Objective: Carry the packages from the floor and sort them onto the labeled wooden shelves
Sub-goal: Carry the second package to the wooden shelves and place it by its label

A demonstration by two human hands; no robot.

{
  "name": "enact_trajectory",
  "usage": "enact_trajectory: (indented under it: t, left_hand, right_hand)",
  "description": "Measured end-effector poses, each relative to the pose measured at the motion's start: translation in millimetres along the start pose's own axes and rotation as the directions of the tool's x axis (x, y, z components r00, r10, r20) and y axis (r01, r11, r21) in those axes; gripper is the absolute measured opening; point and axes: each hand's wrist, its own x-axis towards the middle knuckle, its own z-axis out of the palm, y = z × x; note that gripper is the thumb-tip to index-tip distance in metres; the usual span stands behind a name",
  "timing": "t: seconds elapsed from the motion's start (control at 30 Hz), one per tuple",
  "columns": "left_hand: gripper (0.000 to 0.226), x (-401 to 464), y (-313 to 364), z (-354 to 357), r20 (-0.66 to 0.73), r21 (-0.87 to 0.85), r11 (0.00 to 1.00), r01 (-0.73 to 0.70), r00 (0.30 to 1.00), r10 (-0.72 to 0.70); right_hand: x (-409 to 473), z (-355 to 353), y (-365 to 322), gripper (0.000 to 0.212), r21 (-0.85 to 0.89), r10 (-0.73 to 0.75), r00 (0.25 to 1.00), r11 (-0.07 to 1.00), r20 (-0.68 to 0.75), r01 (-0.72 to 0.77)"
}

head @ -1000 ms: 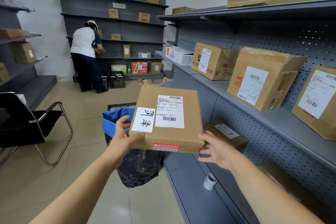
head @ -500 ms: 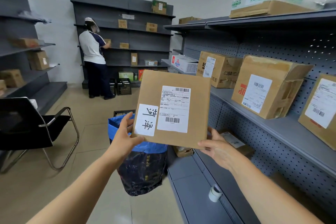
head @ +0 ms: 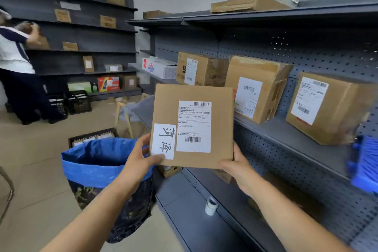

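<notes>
I hold a flat brown cardboard package [head: 221, 125] upright in front of me, its face bearing a white shipping label and a white sticker with handwritten characters. My left hand [head: 141, 159] grips its lower left corner, thumb on the sticker. My right hand [head: 237, 168] grips its lower right corner. The package hangs in the air just in front of the grey metal shelf [head: 296, 139] on my right, which carries several labelled cardboard boxes [head: 257, 88].
A blue and dark bag [head: 98, 161] stands open on the floor below my left hand, a black crate [head: 92, 135] behind it. A tape roll [head: 210, 206] lies on the bottom shelf. A person [head: 16, 63] works at the far shelves. A blue object [head: 364, 161] juts from the right.
The package has tilted more upright and shifted right toward the shelf. My view has swung right and closer to the shelving; the chair has left view.
</notes>
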Motion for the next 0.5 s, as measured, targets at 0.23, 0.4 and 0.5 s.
enact_trajectory:
  t: [0.23, 0.4, 0.5]
  left_hand:
    - [0.047, 70.3, -11.2, 23.4, 0.235, -0.084, 0.993, 0.079, 0.970, -0.058]
    - [0.045, 100.2, -25.9, 57.7, 0.368, -0.097, 0.993, 0.066, 0.929, -0.026]
    - [0.048, 98.1, -28.7, 92.7, 0.439, -0.145, 0.987, 0.070, 0.898, 0.001]
  right_hand:
    - [-8.4, -9.7, 8.3, 0.082, 0.045, 0.016, 0.964, 0.999, -0.267, -0.004]
    - [-30.6, -12.2, 21.4, 0.083, 0.045, 0.020, 0.880, 0.999, -0.474, 0.002]
    - [-56.8, -17.0, 28.2, 0.085, 0.014, -0.006, 0.788, 1.000, -0.615, 0.018]
